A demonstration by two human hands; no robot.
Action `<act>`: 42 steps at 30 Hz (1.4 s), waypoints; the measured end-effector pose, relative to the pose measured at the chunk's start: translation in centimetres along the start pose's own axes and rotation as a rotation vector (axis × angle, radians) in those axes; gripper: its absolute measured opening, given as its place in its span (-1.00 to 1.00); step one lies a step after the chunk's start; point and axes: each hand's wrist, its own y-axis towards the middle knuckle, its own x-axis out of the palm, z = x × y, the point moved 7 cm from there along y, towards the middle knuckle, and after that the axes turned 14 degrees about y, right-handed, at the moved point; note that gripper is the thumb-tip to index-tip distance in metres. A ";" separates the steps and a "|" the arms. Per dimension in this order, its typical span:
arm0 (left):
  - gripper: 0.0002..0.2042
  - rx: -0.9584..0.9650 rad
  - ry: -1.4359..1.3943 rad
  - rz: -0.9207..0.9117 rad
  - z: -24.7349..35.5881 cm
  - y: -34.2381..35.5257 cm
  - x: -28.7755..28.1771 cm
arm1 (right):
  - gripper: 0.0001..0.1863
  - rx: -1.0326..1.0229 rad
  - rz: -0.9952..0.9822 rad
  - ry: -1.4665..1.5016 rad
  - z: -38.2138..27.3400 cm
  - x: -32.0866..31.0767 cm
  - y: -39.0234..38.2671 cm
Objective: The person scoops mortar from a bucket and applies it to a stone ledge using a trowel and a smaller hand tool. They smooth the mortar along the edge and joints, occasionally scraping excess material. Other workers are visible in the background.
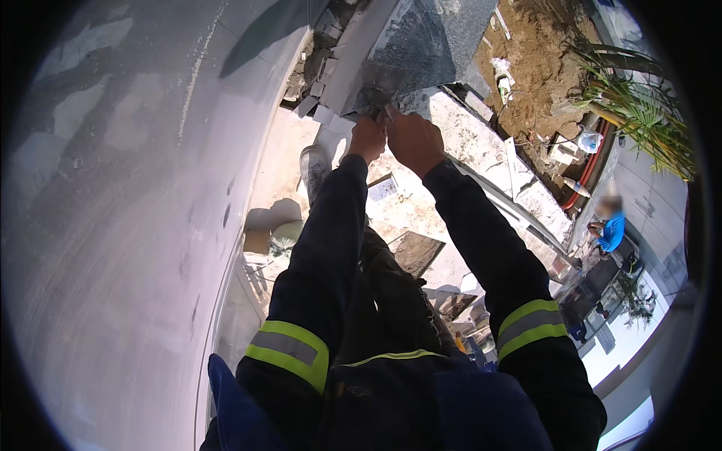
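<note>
My left hand [367,140] and my right hand [416,141] are held out in front of me, close together, both with fingers curled. Their fingertips and thumbs meet beside the near corner of a speckled grey stone slab [425,41]. Whatever is pinched between them is too small and too hidden to name. Whether the fingers touch the slab I cannot tell. Below the hands lies pale, dusty ground [406,210], with one of my grey shoes [313,169] on it.
A tall, smooth grey panel [150,225] fills the left side. Dug brown soil [541,68] with rubble lies at upper right, near a red pipe [594,167] and a green plant [647,113]. A person in blue [613,231] sits at far right. Broken slab pieces [415,253] lie near my legs.
</note>
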 end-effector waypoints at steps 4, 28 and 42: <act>-0.54 -0.064 -0.035 -0.076 -2.1 1.4 1.7 | -0.55 -0.054 0.123 0.014 -0.9 -1.8 6.4; -0.59 -0.183 -0.236 -0.091 1.9 -1.4 0.9 | -0.52 0.151 0.166 0.146 6.4 -2.9 2.6; -0.63 -0.194 -0.273 -0.053 1.8 -2.0 -0.7 | -0.52 0.122 -0.028 0.066 3.7 -0.2 -1.6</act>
